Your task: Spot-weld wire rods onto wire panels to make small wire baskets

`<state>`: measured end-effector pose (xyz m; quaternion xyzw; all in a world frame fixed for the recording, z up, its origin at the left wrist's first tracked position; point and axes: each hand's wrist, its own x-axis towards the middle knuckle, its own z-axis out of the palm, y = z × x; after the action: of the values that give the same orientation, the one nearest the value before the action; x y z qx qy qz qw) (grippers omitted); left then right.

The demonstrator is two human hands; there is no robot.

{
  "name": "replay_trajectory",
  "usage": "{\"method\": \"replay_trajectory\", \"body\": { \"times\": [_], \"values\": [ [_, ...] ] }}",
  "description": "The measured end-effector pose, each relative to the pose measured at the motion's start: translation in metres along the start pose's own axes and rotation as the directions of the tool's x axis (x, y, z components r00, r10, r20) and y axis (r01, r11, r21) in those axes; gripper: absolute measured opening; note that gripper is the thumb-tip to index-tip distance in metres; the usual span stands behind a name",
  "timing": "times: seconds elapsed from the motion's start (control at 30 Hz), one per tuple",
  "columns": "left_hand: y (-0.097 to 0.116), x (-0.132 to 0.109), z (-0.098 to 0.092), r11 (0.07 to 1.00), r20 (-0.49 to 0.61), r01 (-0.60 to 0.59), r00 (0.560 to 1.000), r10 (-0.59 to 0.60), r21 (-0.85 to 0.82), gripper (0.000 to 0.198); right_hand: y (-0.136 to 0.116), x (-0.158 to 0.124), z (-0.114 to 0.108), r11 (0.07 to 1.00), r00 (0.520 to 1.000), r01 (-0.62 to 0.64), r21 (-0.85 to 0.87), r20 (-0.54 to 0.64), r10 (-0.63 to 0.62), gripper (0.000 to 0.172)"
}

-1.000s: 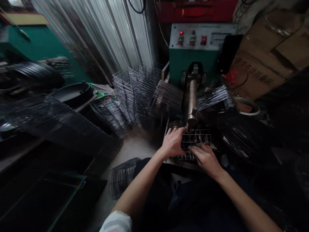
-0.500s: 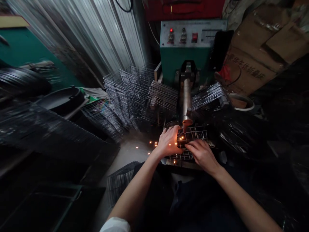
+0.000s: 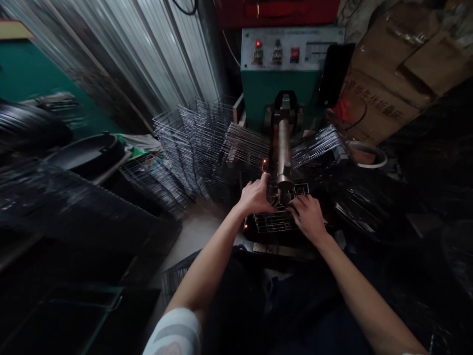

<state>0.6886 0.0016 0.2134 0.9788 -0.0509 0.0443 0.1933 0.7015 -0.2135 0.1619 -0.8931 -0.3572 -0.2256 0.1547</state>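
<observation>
A small wire mesh basket or panel (image 3: pixel 275 223) lies under the rod-shaped electrode arm (image 3: pixel 284 148) of a green spot welder (image 3: pixel 281 79). My left hand (image 3: pixel 255 196) grips its left side, thumb toward the electrode. On the right side my right hand (image 3: pixel 307 214) has its fingers bent over the wires, close to the electrode tip. The tip comes down between both hands; its contact with the wire is hidden. A few orange sparks (image 3: pixel 264 162) glow just beyond my left hand.
Stacked wire grids (image 3: pixel 188 143) stand left of the welder. More wires (image 3: pixel 314 147) lie on its right, near a round white container (image 3: pixel 369 154). Cardboard boxes (image 3: pixel 391 98) lean at the back right. A black pan-like dish (image 3: pixel 84 155) sits at the left.
Both hands and the wire mesh have shifted away from me, further under the electrode. The bright spray of sparks has shrunk to a few points.
</observation>
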Motion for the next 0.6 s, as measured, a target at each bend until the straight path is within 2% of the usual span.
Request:
{"method": "replay_trajectory", "body": {
  "times": [0.1,0.17,0.23,0.27,0.33,0.37,0.4,0.43,0.5,0.53,0.6],
  "values": [
    [-0.003,0.008,-0.003,1.0,0.004,-0.009,1.0,0.009,0.021,0.101,0.008,0.01,0.0,0.998,0.999,0.011,0.068,0.037,-0.014,0.013],
    [-0.008,0.012,-0.006,1.0,0.026,-0.026,0.999,0.026,0.016,0.104,0.017,0.018,-0.005,0.984,0.998,0.026,0.176,0.053,-0.035,0.017],
    [-0.017,0.018,-0.013,0.999,0.057,-0.032,0.998,0.032,0.0,0.108,0.032,0.033,-0.012,0.963,1.0,0.01,0.27,0.012,-0.013,0.022],
    [-0.023,0.023,-0.017,1.0,0.064,-0.025,0.998,0.024,0.003,0.103,0.042,0.043,-0.015,0.957,1.0,-0.009,0.289,-0.022,0.016,0.023],
    [-0.035,0.036,-0.026,0.998,0.086,0.002,0.996,-0.008,0.069,0.071,0.063,0.071,-0.019,0.965,0.996,-0.064,0.256,-0.044,0.078,0.024],
    [-0.04,0.043,-0.03,0.993,0.103,0.016,0.994,-0.028,0.121,0.052,0.073,0.086,-0.018,0.971,0.996,-0.087,0.224,0.017,0.085,0.024],
    [-0.044,0.051,-0.033,0.985,0.13,0.023,0.99,-0.046,0.173,0.038,0.082,0.101,-0.016,0.974,0.989,-0.103,0.203,0.13,0.077,0.024],
    [-0.047,0.059,-0.034,0.977,0.164,0.023,0.985,-0.059,0.213,0.029,0.089,0.115,-0.012,0.974,0.962,-0.109,0.201,0.268,0.052,0.024],
    [-0.048,0.073,-0.034,0.971,0.214,0.019,0.974,-0.071,0.237,0.018,0.1,0.138,-0.003,0.967,0.871,-0.109,0.229,0.491,-0.018,0.019],
    [-0.046,0.078,-0.032,0.972,0.218,0.025,0.973,-0.077,0.234,0.016,0.104,0.146,0.003,0.963,0.834,-0.106,0.249,0.549,-0.05,0.016],
    [-0.04,0.086,-0.028,0.97,0.192,0.054,0.976,-0.101,0.237,0.016,0.107,0.156,0.013,0.96,0.817,-0.107,0.258,0.573,-0.063,0.013]
  ]
}}
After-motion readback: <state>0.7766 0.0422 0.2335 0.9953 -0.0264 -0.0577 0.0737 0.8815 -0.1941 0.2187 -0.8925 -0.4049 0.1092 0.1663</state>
